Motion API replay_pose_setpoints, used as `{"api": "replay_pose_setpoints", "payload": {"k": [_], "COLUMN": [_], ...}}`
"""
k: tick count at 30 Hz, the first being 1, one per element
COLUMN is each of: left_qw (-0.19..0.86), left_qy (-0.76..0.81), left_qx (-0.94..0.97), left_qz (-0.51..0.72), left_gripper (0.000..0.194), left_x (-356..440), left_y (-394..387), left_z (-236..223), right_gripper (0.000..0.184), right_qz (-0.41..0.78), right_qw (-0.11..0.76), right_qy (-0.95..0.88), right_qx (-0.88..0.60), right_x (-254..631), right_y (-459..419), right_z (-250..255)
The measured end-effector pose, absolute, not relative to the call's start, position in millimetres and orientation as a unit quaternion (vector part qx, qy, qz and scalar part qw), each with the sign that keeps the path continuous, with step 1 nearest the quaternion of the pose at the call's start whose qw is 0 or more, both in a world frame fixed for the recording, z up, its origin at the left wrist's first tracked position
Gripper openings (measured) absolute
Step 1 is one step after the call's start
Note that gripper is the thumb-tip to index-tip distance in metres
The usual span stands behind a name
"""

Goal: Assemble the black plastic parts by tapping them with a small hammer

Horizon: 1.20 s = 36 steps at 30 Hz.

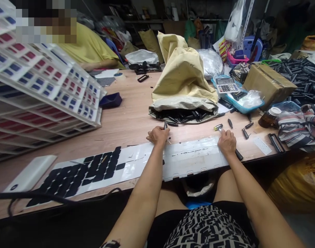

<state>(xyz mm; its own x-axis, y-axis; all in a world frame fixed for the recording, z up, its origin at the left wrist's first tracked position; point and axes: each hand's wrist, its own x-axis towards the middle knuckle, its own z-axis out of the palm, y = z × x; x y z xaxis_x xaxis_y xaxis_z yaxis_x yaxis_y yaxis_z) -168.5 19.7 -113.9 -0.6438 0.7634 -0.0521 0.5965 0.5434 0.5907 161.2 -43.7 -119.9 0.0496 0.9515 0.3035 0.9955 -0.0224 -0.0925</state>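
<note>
My left hand (159, 135) is closed round a small black cylindrical part (165, 125), which stands upright out of the fist above the work surface. In my right hand (227, 143) is a small hammer (218, 127) with a yellow and dark head; its black handle end (239, 154) shows below the fist. Both hands are over a white board (193, 153) along the table's front edge. Behind them a beige sack (184, 75) lies with its mouth towards me, full of black parts (185, 115).
On the left are black adhesive-looking pads (95, 165) on a white sheet and a tall white plastic rack (92, 119). Loose black parts (230, 123), a blue tray (250, 108) with a calculator (226, 85), and a jar (268, 119) stand right. A person in yellow (87, 44) sits opposite.
</note>
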Motion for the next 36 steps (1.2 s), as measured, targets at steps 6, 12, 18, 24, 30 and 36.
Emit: {"api": "replay_pose_setpoints", "payload": {"k": [6,12,18,24,30,36], "left_qw": [0.211,0.244,0.253,0.255,0.255,0.259], "left_qy": [0.682,0.62,0.631,0.636,0.647,0.645], "left_qx": [0.632,0.691,0.67,0.662,0.656,0.65], "left_qz": [0.3,0.28,0.298,0.305,0.294,0.306], "left_gripper": [0.022,0.026,0.022,0.017,0.013,0.014], "left_x": [-112,-93,-96,-94,-93,-91], "left_y": [-60,-77,-73,-72,-72,-72], "left_z": [-127,-141,-138,-136,-130,-130], "right_gripper": [0.04,0.039,0.04,0.034,0.036,0.036], "right_qz": [-0.111,-0.098,-0.014,0.181,0.176,0.144], "right_qw": [0.153,0.152,0.228,0.351,0.35,0.33], "right_qy": [-0.688,-0.678,-0.685,-0.731,-0.769,-0.769], "right_qx": [-0.7,-0.712,-0.692,-0.556,-0.506,-0.528], "right_x": [164,166,157,118,89,92], "right_y": [-43,-41,-56,-105,-124,-121], "right_z": [-126,-122,-110,-97,-99,-102]}}
